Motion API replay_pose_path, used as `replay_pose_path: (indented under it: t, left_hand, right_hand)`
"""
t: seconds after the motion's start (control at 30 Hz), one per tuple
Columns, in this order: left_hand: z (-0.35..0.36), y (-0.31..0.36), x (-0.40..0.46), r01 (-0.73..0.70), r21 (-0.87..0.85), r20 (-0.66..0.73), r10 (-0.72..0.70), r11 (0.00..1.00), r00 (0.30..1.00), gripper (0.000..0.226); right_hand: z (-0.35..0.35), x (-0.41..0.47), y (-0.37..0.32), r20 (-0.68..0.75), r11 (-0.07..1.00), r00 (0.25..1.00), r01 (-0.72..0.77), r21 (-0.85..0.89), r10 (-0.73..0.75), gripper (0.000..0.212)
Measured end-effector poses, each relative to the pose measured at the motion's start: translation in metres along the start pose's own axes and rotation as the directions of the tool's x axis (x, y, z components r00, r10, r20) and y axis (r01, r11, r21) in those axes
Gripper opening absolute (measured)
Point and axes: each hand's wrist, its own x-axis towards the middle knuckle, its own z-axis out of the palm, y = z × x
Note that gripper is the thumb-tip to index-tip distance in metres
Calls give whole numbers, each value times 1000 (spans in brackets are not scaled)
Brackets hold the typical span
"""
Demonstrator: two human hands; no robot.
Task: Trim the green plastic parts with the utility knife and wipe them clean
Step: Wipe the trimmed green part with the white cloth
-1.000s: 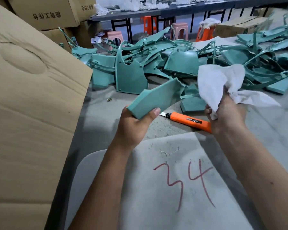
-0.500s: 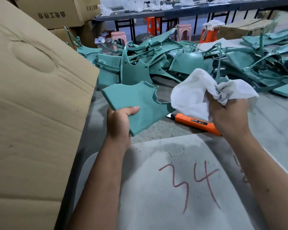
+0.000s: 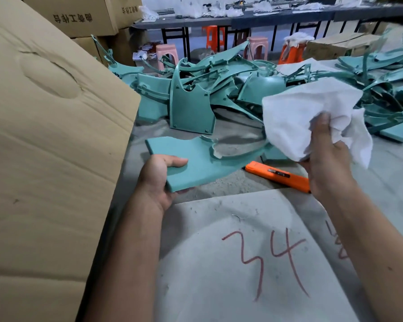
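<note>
While my left hand [image 3: 157, 180] grips the near corner of the flat teal-green plastic panel [image 3: 196, 159], thumb curled over its top face and fingers hidden beneath, I hold it level, above the dusty grey desk, just beside the big cardboard flap [image 3: 51, 135] along the desk's left edge. My right hand [image 3: 328, 163] is closed around a crumpled white cloth rag [image 3: 307, 117], raised above the panel's far curved arm and not touching it as far as I can tell. The orange utility knife [image 3: 277, 176] lies on the desk under my right hand, ungripped, its blade end hidden behind the panel. A heap of untrimmed teal-green plastic mouldings [image 3: 219, 89] fills the desk's far side. A pale sheet marked 34 in red [image 3: 254, 252] covers the near edge.

I judge I'm at the wiping step for this piece, knife work apparently set aside. Next I need to bring the rag down onto the top face and sweep along it, keeping my left grip firm so the thin panel doesn't flex or tip
</note>
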Motion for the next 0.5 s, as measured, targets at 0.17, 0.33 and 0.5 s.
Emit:
replay_pose_path:
  t: [0.17,0.33,0.5]
  left_hand:
    - [9,-9,1,36,11,62,-37,999,997,23]
    - [21,-15,-1,52,-83,70,-46,995,996,26]
    - [27,-18,-1,95,-169,97,-79,981,992,22]
  right_hand:
    - [13,-9,5,-70,995,993,100,18,-99,42]
    - [23,-17,5,-119,962,990,107,251,-79,19]
    - [28,-25,11,-146,961,977,183,207,-155,14]
